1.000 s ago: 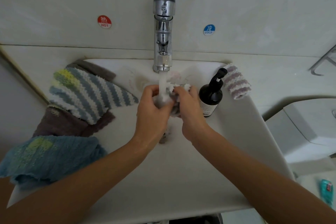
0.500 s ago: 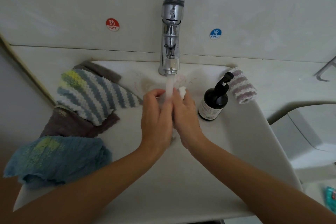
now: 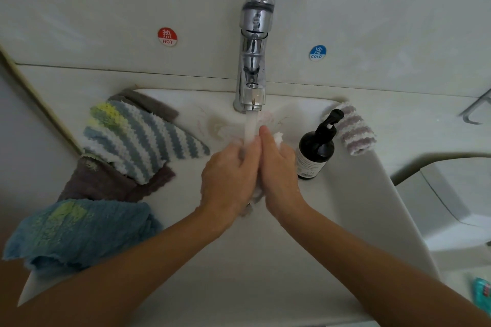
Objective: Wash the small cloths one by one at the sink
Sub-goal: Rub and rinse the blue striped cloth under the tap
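Two sets of fingers [image 3: 253, 145] are clamping one small white cloth [image 3: 278, 137] between them, directly under the running stream of water [image 3: 250, 126]. Left hand [image 3: 229, 180] and right hand [image 3: 277, 172] are pressing palm to palm, fingertips touching, with only a tuft of cloth showing at the right hand's knuckles and a scrap hanging below the wrists. How much cloth is balled inside, I cannot tell.

To do this step well, the hands probably need to be rubbing the fabric against itself while turning it, so fresh folds are meeting the water. Keeping the bundle low in the white ceramic sink [image 3: 345, 220] should be limiting splash.

Chrome faucet [image 3: 253, 61] is standing at the back rim, flowing. Dark brown pump bottle [image 3: 316, 147] is sitting just beside the right hand; a wide elbow swing could be knocking it over. Behind it, a purple-and-white striped cloth [image 3: 354, 133] is draped on the rim.

On the left rim, a blue-and-white striped cloth with a yellow corner [image 3: 138, 138] is lying over a brown cloth [image 3: 106, 186]. Nearer the camera, a crumpled blue cloth with a green patch [image 3: 79, 231] is hanging over the edge. Which of these are waiting for washing, I cannot tell.

Red HOT sticker [image 3: 167, 36] and blue COLD sticker [image 3: 317, 52] are flanking the faucet on the wall.
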Demonstrator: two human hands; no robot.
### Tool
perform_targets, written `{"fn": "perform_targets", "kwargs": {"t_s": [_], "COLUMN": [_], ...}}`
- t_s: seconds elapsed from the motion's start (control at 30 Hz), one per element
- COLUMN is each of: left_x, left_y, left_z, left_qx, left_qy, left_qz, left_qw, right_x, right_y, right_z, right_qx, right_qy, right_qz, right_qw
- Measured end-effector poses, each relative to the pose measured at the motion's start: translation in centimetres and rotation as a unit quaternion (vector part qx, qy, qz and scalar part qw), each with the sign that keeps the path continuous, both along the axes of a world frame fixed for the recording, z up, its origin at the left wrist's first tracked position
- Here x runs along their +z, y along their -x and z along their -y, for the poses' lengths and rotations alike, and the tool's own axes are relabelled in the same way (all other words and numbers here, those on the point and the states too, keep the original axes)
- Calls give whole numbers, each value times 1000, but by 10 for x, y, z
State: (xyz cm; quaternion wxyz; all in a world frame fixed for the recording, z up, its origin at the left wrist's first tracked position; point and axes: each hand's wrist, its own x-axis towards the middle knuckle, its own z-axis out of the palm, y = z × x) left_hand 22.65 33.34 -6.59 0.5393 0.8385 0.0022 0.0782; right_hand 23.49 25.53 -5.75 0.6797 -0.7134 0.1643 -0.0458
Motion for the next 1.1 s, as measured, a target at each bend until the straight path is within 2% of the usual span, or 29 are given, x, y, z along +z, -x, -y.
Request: {"fn": "perform_targets", "kwargs": {"t_s": [0.23,0.37,0.47,0.6,0.87,1.0,1.1], "left_x": [0,7,5,0,2,-1,-1], "left_y": [-12,-9,-9,-10,-13,-11,-10], "left_z": [-9,-8,-7,-8,-9,-7,-7], "left_qx": [8,15,9,-2,18,23,27], "left_qy": [48,79,95,111,58,50,68], "left_qz": [96,108,97,61,23,4,-2], "left_qw": [994,991,991,992,998,998,997], "right_x": [1,8,12,13,15,3,-1], "right_y": [1,3,7,6,9,5,3], "right_z": [-4,7,12,10,5,-1,-9], "right_qx": [49,115,144,114,99,99,74], "right_qy": [11,-19,-29,-61,-93,-9,17], "right_qz": [44,-10,-21,7,30,3,-8], "right_qw": [998,993,989,992,990,995,997]}}
